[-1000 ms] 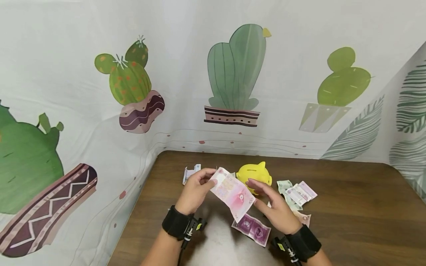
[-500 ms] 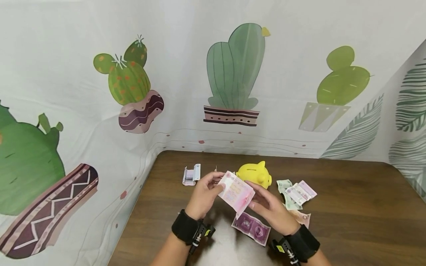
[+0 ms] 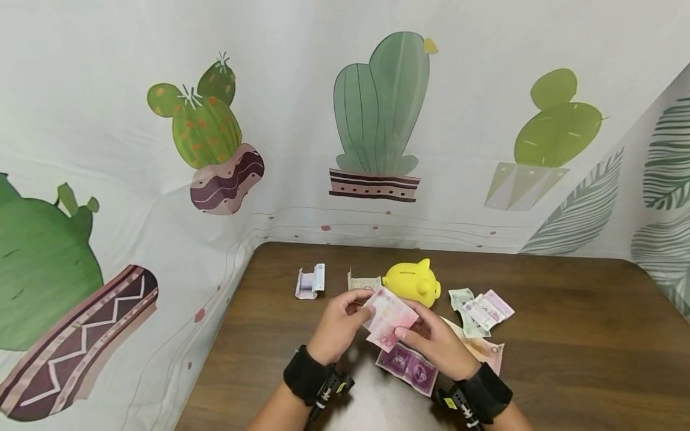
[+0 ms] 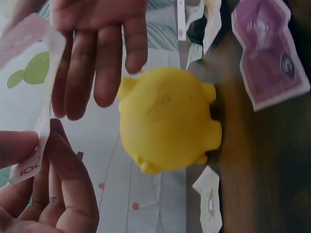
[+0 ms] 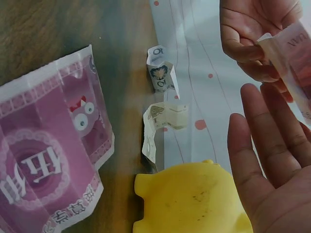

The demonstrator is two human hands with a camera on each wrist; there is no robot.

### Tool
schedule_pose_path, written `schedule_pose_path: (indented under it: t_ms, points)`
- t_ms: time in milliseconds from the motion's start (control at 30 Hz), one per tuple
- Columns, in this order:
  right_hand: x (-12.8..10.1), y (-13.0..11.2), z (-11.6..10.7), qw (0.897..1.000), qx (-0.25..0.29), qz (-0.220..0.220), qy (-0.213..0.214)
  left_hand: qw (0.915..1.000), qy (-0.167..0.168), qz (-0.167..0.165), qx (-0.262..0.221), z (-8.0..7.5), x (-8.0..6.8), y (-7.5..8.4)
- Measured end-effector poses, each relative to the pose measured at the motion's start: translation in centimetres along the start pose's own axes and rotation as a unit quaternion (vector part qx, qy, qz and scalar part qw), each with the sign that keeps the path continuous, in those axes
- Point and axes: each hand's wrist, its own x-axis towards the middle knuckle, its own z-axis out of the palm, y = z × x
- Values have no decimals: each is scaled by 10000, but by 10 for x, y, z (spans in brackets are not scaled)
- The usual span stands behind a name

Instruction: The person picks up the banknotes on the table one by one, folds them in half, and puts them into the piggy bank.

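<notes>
A pink banknote [image 3: 389,317] marked 100 is folded over between my two hands, above the table. My left hand [image 3: 345,320] pinches one end of it, thumb in front and curled fingers behind, as the left wrist view shows. My right hand [image 3: 439,344] has its thumb on the other end, with its long fingers [image 4: 109,63] stretched out behind the paper. Below them a purple banknote [image 3: 409,368] lies on the table. Just beyond the hands stands a yellow piggy bank [image 3: 412,281] with a slot on top.
Behind the left hand lie a folded bluish banknote [image 3: 309,282] and a bent pale banknote [image 3: 365,282]. Right of the piggy bank, green and light purple banknotes [image 3: 487,311] overlap. An orange-pink banknote [image 3: 487,352] lies partly behind the right wrist. A cactus-print cloth [image 3: 291,149] hangs behind the brown table [image 3: 571,335].
The pink banknote has gone from spread out to folded over. My left hand has moved right, towards the right hand, whose thumb has come onto the paper.
</notes>
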Motion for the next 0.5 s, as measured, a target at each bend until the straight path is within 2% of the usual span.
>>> schedule_pose_path:
  t_ms: [500]
  points:
    - [4,7,4,9988,-114,-309,364,9971,-493,-299,-498,1,-4,-6]
